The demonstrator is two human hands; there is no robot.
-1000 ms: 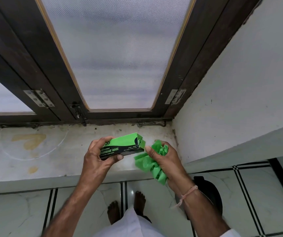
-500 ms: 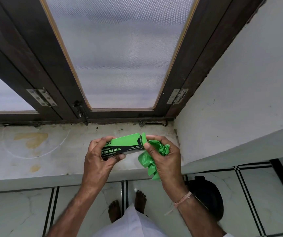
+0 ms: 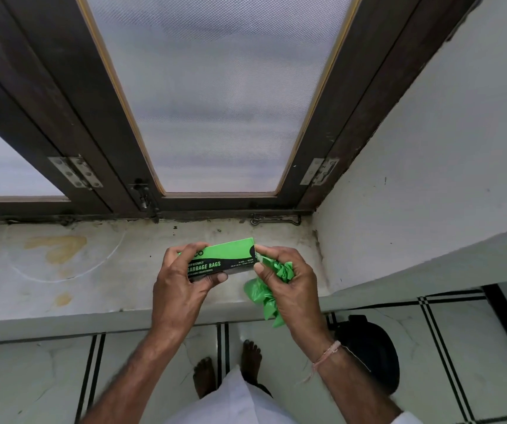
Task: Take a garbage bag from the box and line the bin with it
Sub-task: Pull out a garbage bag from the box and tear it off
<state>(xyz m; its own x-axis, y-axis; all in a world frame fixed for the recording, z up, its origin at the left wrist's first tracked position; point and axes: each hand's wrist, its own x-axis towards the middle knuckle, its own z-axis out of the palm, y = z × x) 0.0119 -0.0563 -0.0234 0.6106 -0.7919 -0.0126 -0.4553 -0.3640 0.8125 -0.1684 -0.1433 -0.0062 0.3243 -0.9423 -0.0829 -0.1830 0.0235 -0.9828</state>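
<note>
While the left hand [image 3: 182,283] grips the box [image 3: 224,260], the right hand [image 3: 289,289] clutches the crumpled bag [image 3: 261,293].

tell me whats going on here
A person stands at a window ledge. The left hand grips a green box of garbage bags, and the right hand holds a crumpled green bag while its thumb touches the box's end. The dark bin sits on the floor to the right, with no bag in it yet.

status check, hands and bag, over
Left hand grips box. Right hand holds crumpled green bag, thumb on box end. Black bin on floor, nothing seen blocking it.
</note>
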